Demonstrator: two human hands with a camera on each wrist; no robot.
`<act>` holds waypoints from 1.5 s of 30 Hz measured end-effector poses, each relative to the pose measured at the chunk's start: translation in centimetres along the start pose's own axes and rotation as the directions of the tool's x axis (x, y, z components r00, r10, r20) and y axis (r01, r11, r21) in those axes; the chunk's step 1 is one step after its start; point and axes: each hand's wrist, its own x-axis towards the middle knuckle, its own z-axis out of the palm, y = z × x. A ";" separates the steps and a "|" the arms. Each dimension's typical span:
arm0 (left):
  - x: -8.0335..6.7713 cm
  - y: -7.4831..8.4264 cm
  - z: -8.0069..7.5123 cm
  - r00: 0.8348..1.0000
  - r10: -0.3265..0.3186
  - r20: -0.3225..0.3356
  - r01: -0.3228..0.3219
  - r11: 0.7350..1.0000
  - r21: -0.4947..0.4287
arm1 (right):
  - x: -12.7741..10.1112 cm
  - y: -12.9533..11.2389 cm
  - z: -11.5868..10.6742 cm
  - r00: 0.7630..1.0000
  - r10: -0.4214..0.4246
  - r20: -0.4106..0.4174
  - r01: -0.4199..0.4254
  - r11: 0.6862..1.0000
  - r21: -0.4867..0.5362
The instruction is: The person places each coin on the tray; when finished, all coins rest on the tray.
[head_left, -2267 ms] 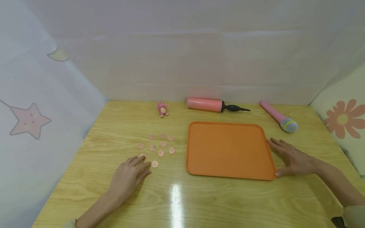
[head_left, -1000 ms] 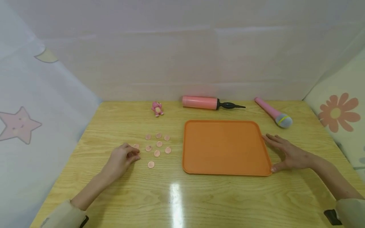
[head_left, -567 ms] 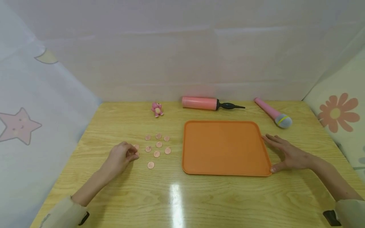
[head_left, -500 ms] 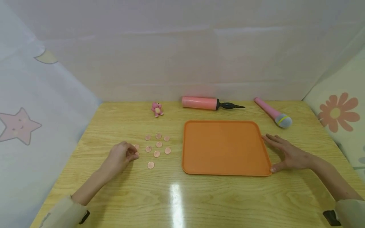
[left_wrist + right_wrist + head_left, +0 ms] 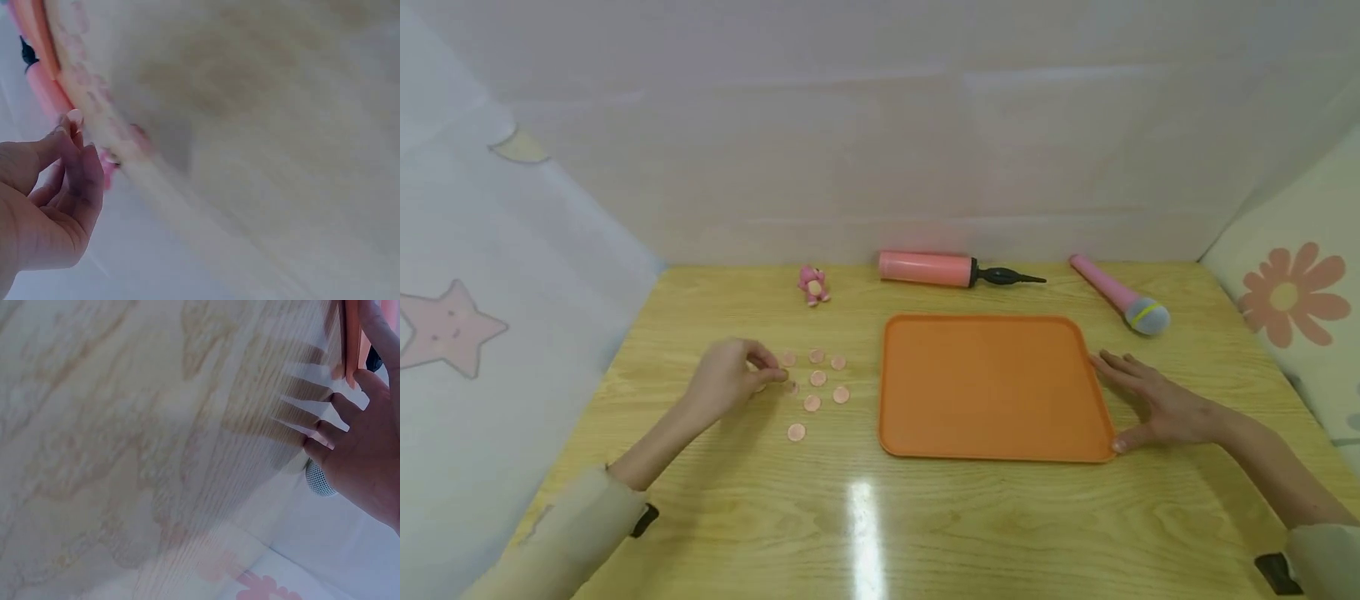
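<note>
Head view: left hand (image 5: 730, 379) pinches one copper coin (image 5: 75, 117) between thumb and fingers, above wooden table (image 5: 1000, 525); flat coins (image 5: 817, 378) lie just beside; pink figurine (image 5: 813, 286) behind them; pink pump (image 5: 925, 269); orange tray (image 5: 996, 387); pink microphone (image 5: 1108, 286); right hand (image 5: 1161, 408), fingers extended, touches tray's right edge.

Glare streaks the table (image 5: 1000, 525) before me; my right hand (image 5: 369, 453) casts shadows; my left-wrist view smears the coins (image 5: 817, 378).
</note>
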 end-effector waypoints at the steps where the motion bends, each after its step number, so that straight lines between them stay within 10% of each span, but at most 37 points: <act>1: 1.2 0.9 0.1 1.000 0.005 0.007 -0.004 1.000 -0.029 | -0.1 0.0 -0.1 1.000 0.003 0.001 -0.003 1.000 -0.001; 8: 9.4 6.8 4.1 0.995 0.027 0.093 -0.016 0.993 -0.114 | -0.4 0.3 -0.2 1.000 -0.009 0.009 0.008 0.999 0.041; 16: 13.2 11.2 9.2 0.977 0.117 0.176 -0.099 0.989 -0.108 | 0.0 0.3 0.1 0.999 0.005 0.032 -0.006 1.000 0.030; 25: 13.6 11.7 11.3 0.991 0.105 0.086 -0.107 0.994 0.017 | 0.3 0.1 0.0 0.999 0.017 0.028 -0.017 1.000 0.009; 38: 13.4 11.0 11.6 0.993 0.081 0.088 -0.078 0.996 -0.034 | -0.3 -0.1 0.9 0.999 0.050 0.004 -0.050 0.999 0.018; 45: 9.4 9.4 6.1 0.970 0.241 0.018 -0.241 0.970 0.022 | 0.0 -0.2 0.3 0.999 0.048 0.010 -0.048 0.999 -0.025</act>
